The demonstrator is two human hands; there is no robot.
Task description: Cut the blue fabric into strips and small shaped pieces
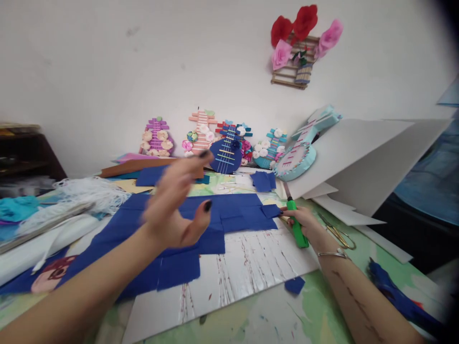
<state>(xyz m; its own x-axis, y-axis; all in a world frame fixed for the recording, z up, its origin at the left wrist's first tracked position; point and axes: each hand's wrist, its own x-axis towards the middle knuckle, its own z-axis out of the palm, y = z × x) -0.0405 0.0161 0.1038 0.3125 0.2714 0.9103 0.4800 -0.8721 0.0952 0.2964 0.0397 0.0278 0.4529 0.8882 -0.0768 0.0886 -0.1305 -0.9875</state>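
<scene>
My left hand [175,200] is raised over the board, slightly blurred, holding nothing, with thumb and fingers apart. My right hand [300,218] is closed around a green-handled tool [297,229] with a thin metal blade pointing away from me. Its fingertips also touch the edge of a small blue paper piece [271,210]. Beneath both hands lies a white board [251,267] streaked with shiny lines that look like glue. Overlapping sheets of blue paper [179,272] cover its far and left parts. A loose blue scrap [294,285] rests at its near right edge.
Gold-coloured scissors [339,233] lie right of my right hand, near white boards [358,157] leaning on the wall. Decorated paper instruments [226,153] stand at the back. White stringy strips [86,196] heap at left. A dark blue object [398,296] sits at right.
</scene>
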